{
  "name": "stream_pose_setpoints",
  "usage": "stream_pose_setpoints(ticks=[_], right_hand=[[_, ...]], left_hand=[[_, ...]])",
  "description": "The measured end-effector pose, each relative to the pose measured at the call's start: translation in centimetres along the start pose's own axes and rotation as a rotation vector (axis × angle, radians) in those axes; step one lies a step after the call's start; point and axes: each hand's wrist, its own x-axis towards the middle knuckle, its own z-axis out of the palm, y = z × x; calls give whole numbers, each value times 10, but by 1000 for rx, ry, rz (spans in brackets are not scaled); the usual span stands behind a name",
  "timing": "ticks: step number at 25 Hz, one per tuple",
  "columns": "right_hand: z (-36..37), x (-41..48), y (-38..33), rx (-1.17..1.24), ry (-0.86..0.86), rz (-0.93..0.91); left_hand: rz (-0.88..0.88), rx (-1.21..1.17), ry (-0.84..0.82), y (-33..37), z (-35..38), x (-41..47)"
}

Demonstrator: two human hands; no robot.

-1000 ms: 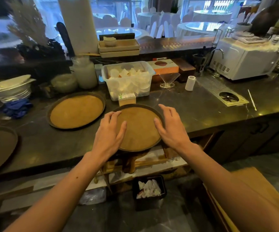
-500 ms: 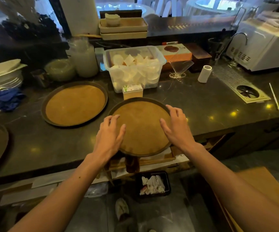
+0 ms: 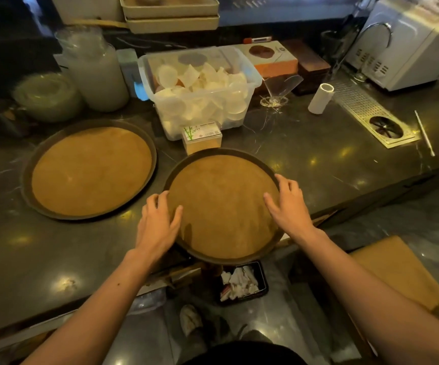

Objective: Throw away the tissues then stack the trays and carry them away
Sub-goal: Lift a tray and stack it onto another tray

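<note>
A round dark-rimmed tray with a brown cork surface [image 3: 221,204] sits at the counter's front edge, its near rim overhanging. My left hand [image 3: 156,225] grips its left rim and my right hand [image 3: 288,206] grips its right rim, thumbs lying on the cork. A second, larger round tray [image 3: 89,169] lies flat on the counter to the left. Below the counter edge, a small black bin [image 3: 263,275] on the floor holds crumpled white tissues [image 3: 239,284].
Behind the held tray stand a small toothpick box [image 3: 202,135] and a clear tub of white cups [image 3: 200,90]. Jars [image 3: 94,67] stand at the back left, a white appliance [image 3: 410,43] and a metal drain grate [image 3: 371,117] at the right. A brown board [image 3: 397,270] leans at lower right.
The view has moved closer and tilted down. Both hands stay on the tray's rim, and the tray sits slightly nearer the front edge, overhanging more.
</note>
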Motion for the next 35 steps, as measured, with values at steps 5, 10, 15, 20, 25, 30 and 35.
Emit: stream_pose_setpoints(ticks=[5, 10, 15, 20, 25, 30, 35], right_hand=[[8, 15, 11, -10, -38, 83], [14, 25, 30, -36, -111, 132], [18, 34, 38, 5, -105, 168], [20, 42, 43, 34, -118, 228], [28, 45, 44, 39, -136, 288], [33, 28, 39, 93, -79, 274], [31, 8, 25, 150, 4, 233]], left_hand=[[-79, -32, 7, -5, 5, 16], [-169, -87, -5, -2, 14, 18], [-226, -136, -17, 5, 21, 22], [-286, -214, 0, 6, 24, 27], [-309, -240, 10, 5, 25, 29], [-296, -256, 114, -6, 24, 19], [-266, -306, 209, -16, 13, 4]])
